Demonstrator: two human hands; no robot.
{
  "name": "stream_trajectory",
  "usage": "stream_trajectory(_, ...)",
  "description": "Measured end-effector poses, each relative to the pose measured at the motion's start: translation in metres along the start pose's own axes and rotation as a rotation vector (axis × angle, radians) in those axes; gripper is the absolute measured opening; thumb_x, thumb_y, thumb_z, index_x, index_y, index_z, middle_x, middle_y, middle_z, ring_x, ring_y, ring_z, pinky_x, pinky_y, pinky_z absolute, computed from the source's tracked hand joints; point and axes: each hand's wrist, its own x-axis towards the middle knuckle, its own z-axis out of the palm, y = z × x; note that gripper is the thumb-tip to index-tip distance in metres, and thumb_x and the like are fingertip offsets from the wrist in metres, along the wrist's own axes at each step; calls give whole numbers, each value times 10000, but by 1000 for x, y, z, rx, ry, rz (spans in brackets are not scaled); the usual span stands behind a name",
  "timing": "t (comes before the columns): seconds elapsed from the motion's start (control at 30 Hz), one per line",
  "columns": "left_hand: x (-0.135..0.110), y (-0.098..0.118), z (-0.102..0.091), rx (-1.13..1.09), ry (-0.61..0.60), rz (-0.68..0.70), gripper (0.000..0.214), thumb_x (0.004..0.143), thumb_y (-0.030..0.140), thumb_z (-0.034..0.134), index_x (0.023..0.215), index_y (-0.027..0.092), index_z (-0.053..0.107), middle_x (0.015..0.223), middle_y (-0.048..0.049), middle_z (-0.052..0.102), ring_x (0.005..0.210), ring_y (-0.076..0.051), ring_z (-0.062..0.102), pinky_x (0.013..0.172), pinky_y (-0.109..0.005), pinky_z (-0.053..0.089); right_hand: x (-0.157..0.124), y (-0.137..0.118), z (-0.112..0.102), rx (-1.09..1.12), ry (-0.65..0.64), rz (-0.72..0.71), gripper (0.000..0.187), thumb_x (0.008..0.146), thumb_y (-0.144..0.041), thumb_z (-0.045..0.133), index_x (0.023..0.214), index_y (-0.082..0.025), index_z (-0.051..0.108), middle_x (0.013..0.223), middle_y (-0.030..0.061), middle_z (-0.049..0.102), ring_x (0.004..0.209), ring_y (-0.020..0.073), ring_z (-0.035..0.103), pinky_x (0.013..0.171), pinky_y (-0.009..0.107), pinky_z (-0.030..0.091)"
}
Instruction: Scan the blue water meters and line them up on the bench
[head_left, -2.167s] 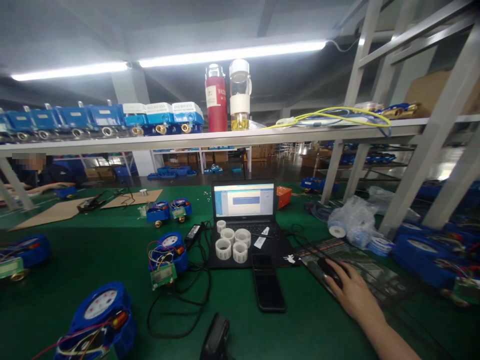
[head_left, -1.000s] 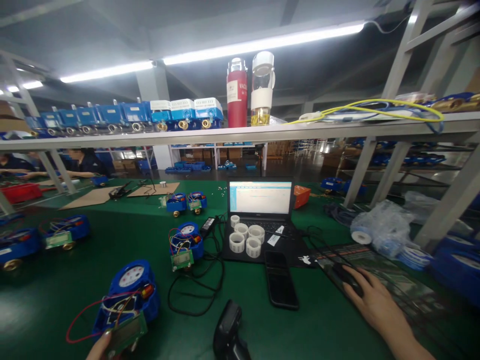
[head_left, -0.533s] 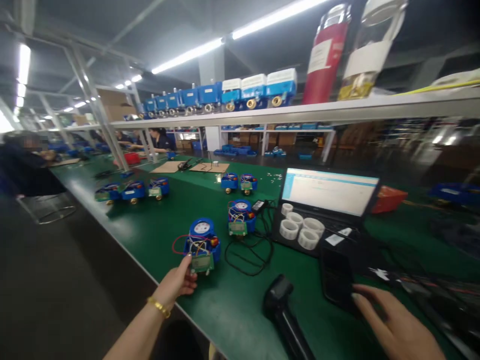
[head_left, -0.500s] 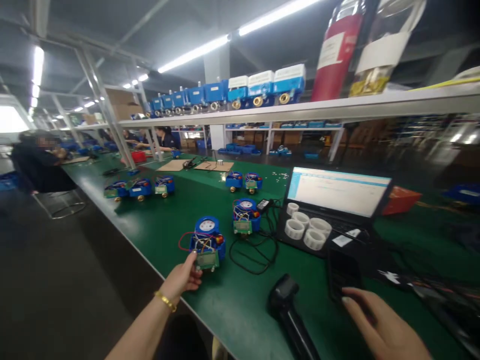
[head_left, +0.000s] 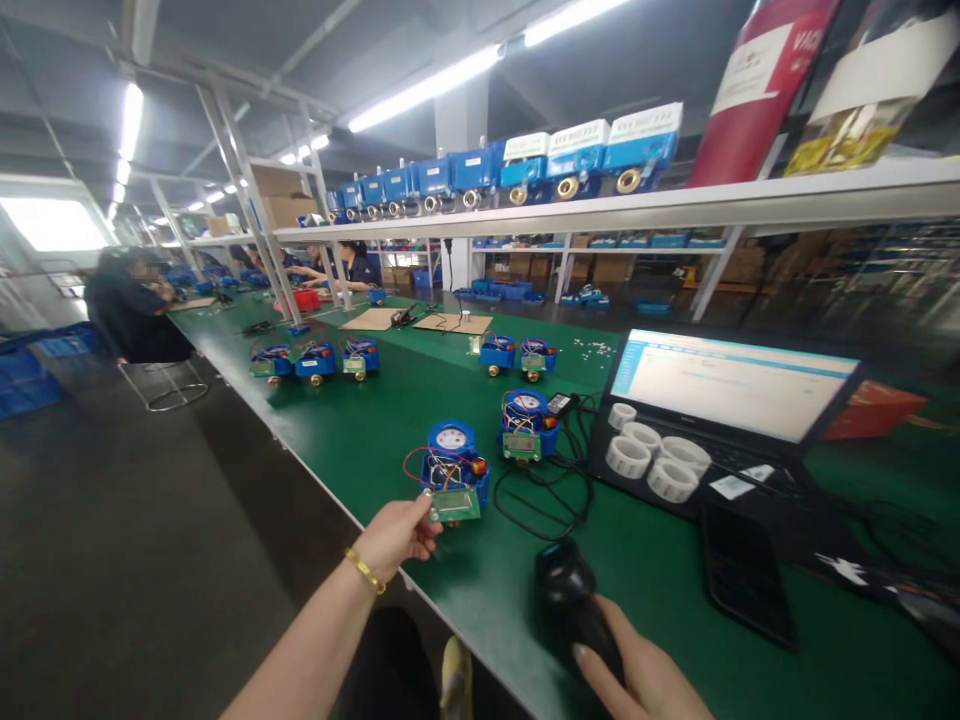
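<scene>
My left hand (head_left: 401, 535) pinches the left edge of a green circuit board with a small display (head_left: 454, 505). Wires join this board to an opened blue water meter (head_left: 451, 455) standing on the green bench. My right hand (head_left: 637, 665) is wrapped round the handle of a black barcode scanner (head_left: 566, 580) near the bench's front edge. The scanner's head points away from me, toward the meters. A second opened meter (head_left: 525, 420) with its own board stands just behind and to the right of the first.
A laptop (head_left: 739, 385) carries several white label rolls (head_left: 628, 457) on its keyboard side. Beside it lies a black phone (head_left: 746, 570). A black cable (head_left: 540, 515) loops across the bench. More meters (head_left: 315, 362) stand farther back, and a shelf (head_left: 480, 222) runs above. A seated co-worker (head_left: 135, 305) is at far left.
My right hand has moved left from beside the phone onto the scanner's handle. My left hand stays at the circuit board. The whole view has shifted, with things now farther right.
</scene>
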Motion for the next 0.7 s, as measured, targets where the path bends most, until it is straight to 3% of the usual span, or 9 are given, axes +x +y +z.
stream_trajectory(0.1, -3, 13, 1, -62, -5, 1, 416, 783, 432, 637, 568, 112, 481, 492, -6, 511, 394, -76, 445, 382, -185, 327, 1, -33, 16, 225, 56, -107, 517, 861, -543, 426, 1199, -162, 510, 1008, 101, 645, 907, 228, 613, 766, 280, 494)
stream_trajectory(0.17, -4, 22, 3, -98, 2, 1, 405, 800, 401, 628, 560, 114, 471, 476, 9, 478, 396, -69, 428, 378, -178, 305, 7, -50, 30, 295, 126, -154, 492, 855, -547, 462, 1144, -156, 541, 900, 80, 647, 801, 207, 605, 678, 259, 490)
stream_trajectory(0.3, -4, 32, 4, -146, 15, -2, 399, 793, 380, 642, 554, 117, 463, 476, 12, 456, 405, -68, 418, 388, -174, 301, 26, -72, 50, 381, 145, -321, 446, 884, -523, 396, 1004, -122, 553, 702, 44, 581, 625, 161, 532, 546, 227, 429)
stream_trajectory(0.53, -1, 27, 0, -163, 19, 4, 431, 768, 411, 661, 534, 126, 437, 475, 12, 440, 419, -67, 413, 411, -174, 302, 36, -83, 56, 387, 154, -350, 400, 892, -460, 350, 957, -108, 529, 583, 9, 507, 529, 144, 475, 502, 225, 380)
stream_trajectory(0.7, 2, 14, -3, -97, 24, 56, 478, 672, 513, 707, 536, 130, 456, 483, 7, 459, 426, -77, 420, 405, -189, 304, 34, -76, 45, 300, 153, -281, 392, 889, -457, 358, 1019, -129, 528, 799, 79, 627, 734, 192, 594, 644, 251, 452)
